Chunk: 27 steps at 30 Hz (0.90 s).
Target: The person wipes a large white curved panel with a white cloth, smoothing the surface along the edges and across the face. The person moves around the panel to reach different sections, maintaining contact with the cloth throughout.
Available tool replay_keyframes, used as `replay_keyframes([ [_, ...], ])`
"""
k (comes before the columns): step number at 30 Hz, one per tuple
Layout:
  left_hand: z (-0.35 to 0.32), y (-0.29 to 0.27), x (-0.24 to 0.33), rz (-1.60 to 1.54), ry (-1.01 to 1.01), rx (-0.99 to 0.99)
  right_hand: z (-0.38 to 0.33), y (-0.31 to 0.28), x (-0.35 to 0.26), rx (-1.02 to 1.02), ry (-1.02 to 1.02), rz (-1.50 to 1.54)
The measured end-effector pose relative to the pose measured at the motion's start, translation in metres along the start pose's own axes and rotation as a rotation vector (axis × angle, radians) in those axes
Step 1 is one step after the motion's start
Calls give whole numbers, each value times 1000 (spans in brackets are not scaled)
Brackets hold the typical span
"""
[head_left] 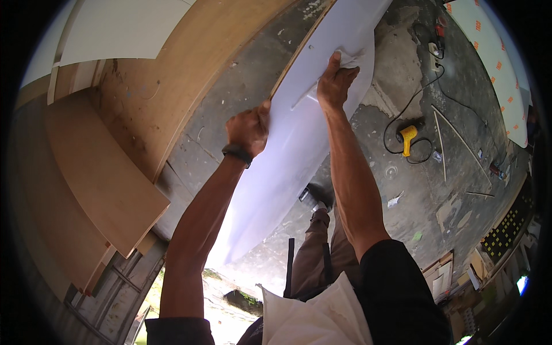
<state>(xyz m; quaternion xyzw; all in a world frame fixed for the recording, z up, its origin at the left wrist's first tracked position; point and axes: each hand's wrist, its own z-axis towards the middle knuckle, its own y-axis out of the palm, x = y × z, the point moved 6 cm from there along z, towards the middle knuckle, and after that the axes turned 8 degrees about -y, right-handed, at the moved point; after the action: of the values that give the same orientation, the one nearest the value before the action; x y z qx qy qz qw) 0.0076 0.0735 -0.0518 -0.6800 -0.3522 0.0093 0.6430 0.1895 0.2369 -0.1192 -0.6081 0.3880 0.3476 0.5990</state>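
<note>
A long, glossy white panel [282, 167] with a thin brown edge stands tilted in front of me, running from the top of the view to the lower left. My left hand [248, 129], with a dark band at the wrist, is closed over the panel's left edge. Pressed to the white face further up, my right hand [337, 86] holds a crumpled white cloth [352, 58] under its fingers. A pale streak [305, 98] shows on the surface between the two hands.
Brown wooden boards [109, 178] lean on the left. On the concrete floor [374, 172] to the right lie a yellow heat gun [409, 138], a black cord [405, 109], thin strips [460, 135] and a red-and-black power tool [440, 35]. A white printed sheet [489, 52] stands beyond.
</note>
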Motion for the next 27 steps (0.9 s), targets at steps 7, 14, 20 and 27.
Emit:
replay_keyframes([
  [7,-5,10,8,55,-42,-111,50,-17,46,-26,164,124],
  [14,2,4,3,91,-26,-60,-228,14,-50,-91,-291,-195],
  [20,-5,0,4,23,6,-17,-204,10,-53,-142,-222,-151],
  [27,-3,3,3,3,2,-3,-106,4,-29,-19,-10,-79],
])
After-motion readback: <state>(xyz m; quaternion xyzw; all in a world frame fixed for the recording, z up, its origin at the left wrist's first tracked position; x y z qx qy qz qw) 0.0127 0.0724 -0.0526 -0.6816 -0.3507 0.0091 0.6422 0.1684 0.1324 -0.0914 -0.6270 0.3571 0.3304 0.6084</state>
